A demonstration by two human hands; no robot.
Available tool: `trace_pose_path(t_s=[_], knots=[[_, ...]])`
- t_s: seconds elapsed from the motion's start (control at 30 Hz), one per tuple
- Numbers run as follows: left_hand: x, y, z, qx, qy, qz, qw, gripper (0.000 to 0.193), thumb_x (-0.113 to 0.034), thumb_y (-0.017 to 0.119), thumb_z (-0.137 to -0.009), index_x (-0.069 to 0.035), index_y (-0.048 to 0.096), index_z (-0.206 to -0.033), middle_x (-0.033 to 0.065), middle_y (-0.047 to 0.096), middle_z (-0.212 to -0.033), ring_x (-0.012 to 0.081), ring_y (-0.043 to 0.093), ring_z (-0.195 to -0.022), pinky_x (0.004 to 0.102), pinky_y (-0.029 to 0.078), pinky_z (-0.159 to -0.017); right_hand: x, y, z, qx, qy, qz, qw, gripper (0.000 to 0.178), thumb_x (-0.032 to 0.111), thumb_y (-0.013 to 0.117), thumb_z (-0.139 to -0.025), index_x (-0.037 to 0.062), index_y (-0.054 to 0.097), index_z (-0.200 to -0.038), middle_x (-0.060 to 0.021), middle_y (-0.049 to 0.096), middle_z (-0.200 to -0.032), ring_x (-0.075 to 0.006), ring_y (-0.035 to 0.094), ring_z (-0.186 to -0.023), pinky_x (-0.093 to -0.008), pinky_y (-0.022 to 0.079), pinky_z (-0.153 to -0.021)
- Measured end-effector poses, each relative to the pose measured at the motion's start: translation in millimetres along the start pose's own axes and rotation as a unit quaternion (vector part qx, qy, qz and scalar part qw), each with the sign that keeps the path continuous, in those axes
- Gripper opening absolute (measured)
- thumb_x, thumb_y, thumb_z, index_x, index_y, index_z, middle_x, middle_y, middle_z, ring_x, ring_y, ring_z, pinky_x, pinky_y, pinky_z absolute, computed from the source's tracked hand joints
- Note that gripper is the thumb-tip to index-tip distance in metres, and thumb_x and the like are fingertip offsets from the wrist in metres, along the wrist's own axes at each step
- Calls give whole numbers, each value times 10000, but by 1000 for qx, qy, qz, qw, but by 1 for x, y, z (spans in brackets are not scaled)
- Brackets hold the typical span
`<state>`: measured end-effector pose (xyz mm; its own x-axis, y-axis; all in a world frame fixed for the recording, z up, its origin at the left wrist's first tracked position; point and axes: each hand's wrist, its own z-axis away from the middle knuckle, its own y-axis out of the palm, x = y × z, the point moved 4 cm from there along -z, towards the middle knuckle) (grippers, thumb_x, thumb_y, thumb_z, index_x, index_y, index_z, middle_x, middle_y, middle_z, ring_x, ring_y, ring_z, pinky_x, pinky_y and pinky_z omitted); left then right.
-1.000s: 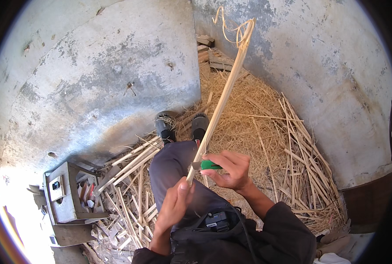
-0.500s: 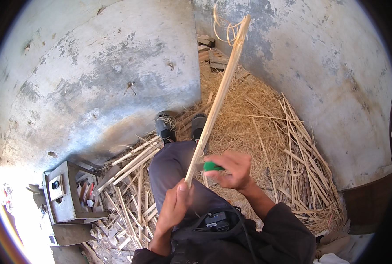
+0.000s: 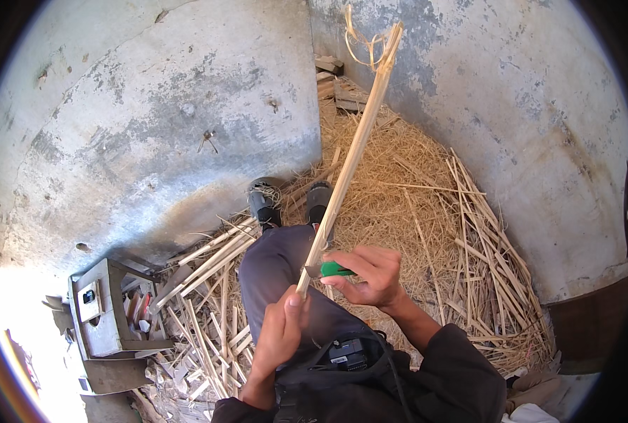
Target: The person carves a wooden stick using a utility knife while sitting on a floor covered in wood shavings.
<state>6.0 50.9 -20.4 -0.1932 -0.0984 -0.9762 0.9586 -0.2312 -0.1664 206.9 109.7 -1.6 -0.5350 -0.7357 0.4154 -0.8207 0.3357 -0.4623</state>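
Note:
My left hand (image 3: pixel 280 330) grips the lower end of a long pale cane (image 3: pixel 351 151) that slants up and to the right, its far tip frayed into thin curling strips (image 3: pixel 367 39). My right hand (image 3: pixel 372 275) holds a small green-handled knife (image 3: pixel 334 268) against the cane just above the left hand. Both hands are over my lap, above grey trousers and dark shoes (image 3: pixel 265 200).
Split canes and shavings (image 3: pixel 434 211) cover the ground between two grey concrete walls (image 3: pixel 152 127). A grey hollow block holding small tools (image 3: pixel 106 314) stands at the lower left. Wooden pieces (image 3: pixel 335 77) lie in the far corner.
The cane has swung slightly, its frayed tip drifting a little left and up. The right hand with the knife has shifted a little along the cane.

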Motion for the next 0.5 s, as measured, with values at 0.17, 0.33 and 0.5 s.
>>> trace_pose_path(t_s=[0.17, 0.33, 0.5], knots=[[0, 0, 1, -7, 14, -28, 999, 452, -323, 324, -1203, -16, 569, -979, 60, 496, -694, 164, 472, -612, 349, 395, -603, 1, -3, -3, -2, -3, 13, 1000, 349, 428, 884, -859, 137, 826, -1044, 25, 633, -675, -165, 603, -520, -323, 450, -478], [-1, 0, 2, -14, 8, -46, 999, 443, -319, 333, -1198, -12, 573, -987, 79, 515, -688, 193, 503, -592, 367, 410, -597, 1, -6, -3, 2, 2, 29, 1000, 352, 434, 880, -860, 140, 825, -1045, 23, 635, -674, -173, 603, -515, -329, 450, -474], [-4, 0, 3, -18, 29, -70, 997, 440, -321, 337, -1193, -11, 583, -1001, 99, 537, -672, 243, 542, -564, 396, 425, -584, -1, -6, -4, -10, -3, 26, 1000, 358, 437, 877, -864, 135, 824, -1049, 23, 627, -668, -172, 599, -513, -329, 447, -474]])
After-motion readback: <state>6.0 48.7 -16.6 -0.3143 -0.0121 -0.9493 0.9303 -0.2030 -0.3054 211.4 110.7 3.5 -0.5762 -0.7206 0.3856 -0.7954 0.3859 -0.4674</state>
